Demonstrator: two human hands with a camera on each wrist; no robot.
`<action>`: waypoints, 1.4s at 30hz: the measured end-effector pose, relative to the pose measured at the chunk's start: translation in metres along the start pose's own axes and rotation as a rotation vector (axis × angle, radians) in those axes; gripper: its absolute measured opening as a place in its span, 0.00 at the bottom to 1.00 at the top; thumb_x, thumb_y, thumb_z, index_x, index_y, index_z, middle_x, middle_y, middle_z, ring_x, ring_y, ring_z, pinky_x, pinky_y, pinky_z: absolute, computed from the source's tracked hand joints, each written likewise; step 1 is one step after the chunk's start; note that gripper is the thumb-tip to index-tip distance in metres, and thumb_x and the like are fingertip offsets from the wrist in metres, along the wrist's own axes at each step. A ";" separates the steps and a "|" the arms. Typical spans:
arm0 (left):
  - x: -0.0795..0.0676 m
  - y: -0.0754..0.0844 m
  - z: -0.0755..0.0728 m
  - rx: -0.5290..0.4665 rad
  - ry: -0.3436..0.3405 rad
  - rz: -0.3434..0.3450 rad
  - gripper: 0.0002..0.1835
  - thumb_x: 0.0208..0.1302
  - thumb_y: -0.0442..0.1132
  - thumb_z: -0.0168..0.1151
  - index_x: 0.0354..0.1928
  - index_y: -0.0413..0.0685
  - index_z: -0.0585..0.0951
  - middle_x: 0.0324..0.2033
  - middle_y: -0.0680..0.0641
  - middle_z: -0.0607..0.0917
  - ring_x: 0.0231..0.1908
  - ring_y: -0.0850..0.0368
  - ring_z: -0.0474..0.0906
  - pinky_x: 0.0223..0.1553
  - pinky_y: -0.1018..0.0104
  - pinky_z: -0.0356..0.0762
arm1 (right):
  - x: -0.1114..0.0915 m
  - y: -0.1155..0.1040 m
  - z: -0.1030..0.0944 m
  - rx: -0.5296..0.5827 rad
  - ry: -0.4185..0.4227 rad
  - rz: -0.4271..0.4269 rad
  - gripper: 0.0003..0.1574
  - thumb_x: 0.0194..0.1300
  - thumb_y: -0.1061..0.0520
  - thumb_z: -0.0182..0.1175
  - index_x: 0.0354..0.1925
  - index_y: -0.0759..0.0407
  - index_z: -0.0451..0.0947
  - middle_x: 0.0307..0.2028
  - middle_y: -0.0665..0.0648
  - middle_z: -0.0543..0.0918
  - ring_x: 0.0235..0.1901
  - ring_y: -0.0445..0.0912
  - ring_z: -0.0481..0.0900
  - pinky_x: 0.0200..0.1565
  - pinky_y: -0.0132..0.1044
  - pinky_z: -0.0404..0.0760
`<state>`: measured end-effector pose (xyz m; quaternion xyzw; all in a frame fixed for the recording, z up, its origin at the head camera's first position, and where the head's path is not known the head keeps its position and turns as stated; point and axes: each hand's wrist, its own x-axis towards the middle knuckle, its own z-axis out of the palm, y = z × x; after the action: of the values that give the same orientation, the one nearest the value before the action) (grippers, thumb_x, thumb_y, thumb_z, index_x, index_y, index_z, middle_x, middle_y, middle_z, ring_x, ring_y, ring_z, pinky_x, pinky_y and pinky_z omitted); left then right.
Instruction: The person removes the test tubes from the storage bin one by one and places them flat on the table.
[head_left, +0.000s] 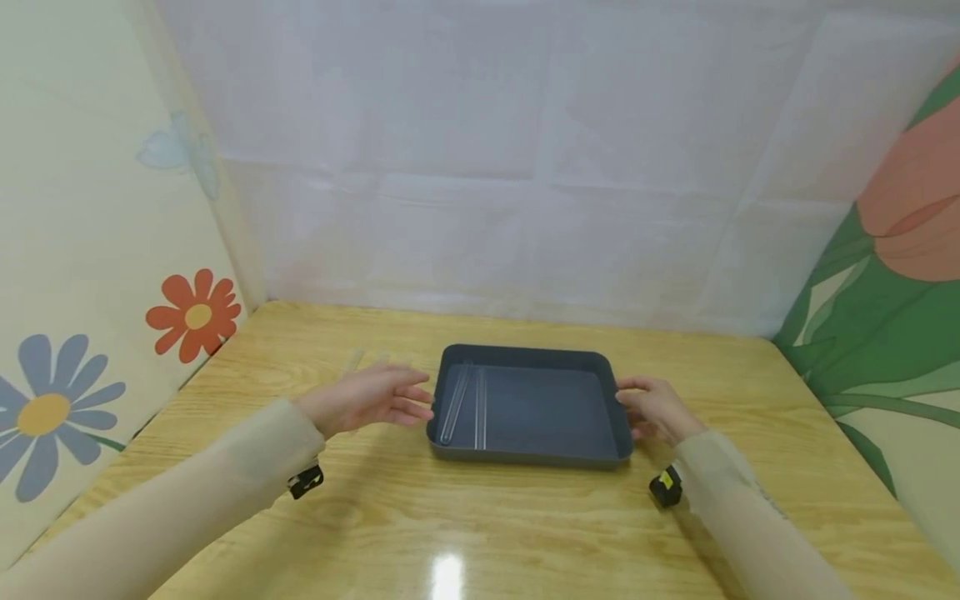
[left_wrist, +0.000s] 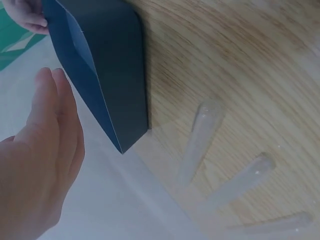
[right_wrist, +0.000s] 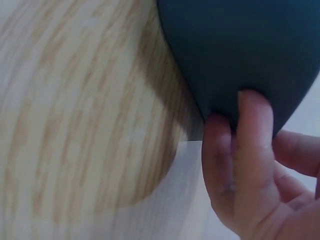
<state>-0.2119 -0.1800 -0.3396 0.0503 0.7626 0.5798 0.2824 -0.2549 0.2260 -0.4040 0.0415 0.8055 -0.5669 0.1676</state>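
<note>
A dark grey rectangular tray (head_left: 547,417) lies on the wooden table, two clear test tubes (head_left: 454,404) in its left part. Just off the tray's left wall, my left hand (head_left: 378,396) is held with its fingers extended and nothing in them. My right hand (head_left: 652,407) is at the opposite end, its fingertips (right_wrist: 255,102) touching the outside of the tray's wall (right_wrist: 225,55). In the left wrist view, several more clear tubes (left_wrist: 237,182) lie on the table beside the tray; my left hand partly covers that area in the head view.
The wooden table (head_left: 360,533) reaches back to a white sheet (head_left: 487,208). A panel with painted flowers (head_left: 197,317) stands on the left, and another with a big painted tulip (head_left: 915,208) on the right.
</note>
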 end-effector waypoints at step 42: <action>0.053 0.034 0.038 -0.043 0.044 -0.182 0.36 0.74 0.26 0.46 0.78 0.34 0.44 0.73 0.25 0.57 0.67 0.31 0.68 0.62 0.50 0.77 | -0.003 -0.004 0.001 -0.011 0.000 0.011 0.28 0.76 0.61 0.49 0.70 0.71 0.61 0.40 0.56 0.84 0.30 0.40 0.81 0.26 0.32 0.81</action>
<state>-0.2464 -0.1156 -0.3352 -0.0380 0.7574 0.5689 0.3182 -0.2529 0.2237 -0.3999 0.0450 0.8082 -0.5617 0.1711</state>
